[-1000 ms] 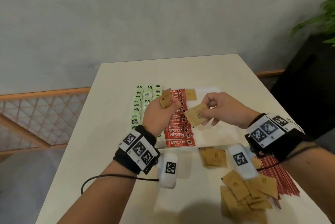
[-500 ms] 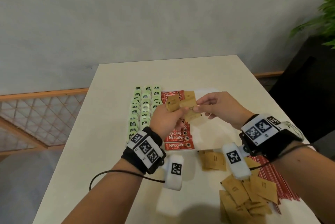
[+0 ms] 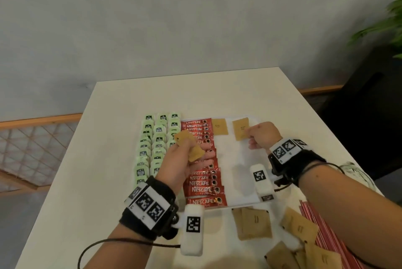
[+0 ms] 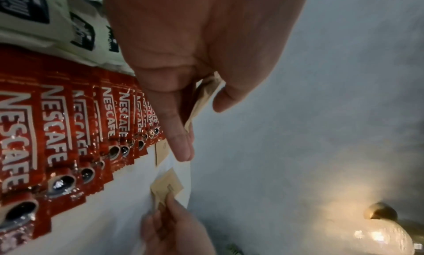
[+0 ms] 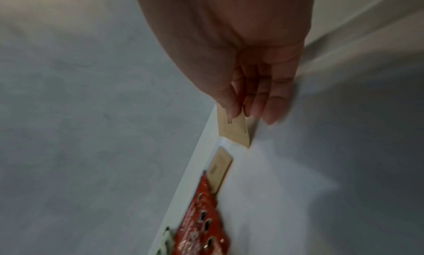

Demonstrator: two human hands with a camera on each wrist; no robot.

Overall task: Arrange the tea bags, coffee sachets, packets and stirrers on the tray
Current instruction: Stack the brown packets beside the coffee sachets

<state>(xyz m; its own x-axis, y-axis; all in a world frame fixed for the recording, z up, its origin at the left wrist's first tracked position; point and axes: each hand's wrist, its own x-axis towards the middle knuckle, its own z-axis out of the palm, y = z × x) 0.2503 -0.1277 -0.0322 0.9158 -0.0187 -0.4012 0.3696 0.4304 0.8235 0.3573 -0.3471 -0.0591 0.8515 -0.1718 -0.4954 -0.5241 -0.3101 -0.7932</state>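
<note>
So the right hand (image 3: 262, 136) is pinching a brown packet (image 3: 241, 131) by its near end, thumb on top and fingers (image 5: 270, 103) underneath, holding it low over the far right part of the white tray (image 3: 237, 160). Can't tell from any view whether the packet's far edge actually touches the tray. Just left of those fingers another brown packet (image 3: 220, 126) lies flat on the tray, right beside the column of red coffee sachets (image 3: 203, 181).

The left hand (image 3: 185, 160) hovers over that red column with its fingers (image 4: 176, 124) curled round a small bunch of brown packets (image 3: 189, 144), which stick out past both sides of the grip. Further left of that hand sit three columns of green tea bags (image 3: 152, 149).

On the surface (image 3: 71, 181) nearer the person than both hands there's a loose scatter of more brown packets (image 3: 253, 223), and under the right forearm a bundle of red stirrers (image 3: 311, 214).
</note>
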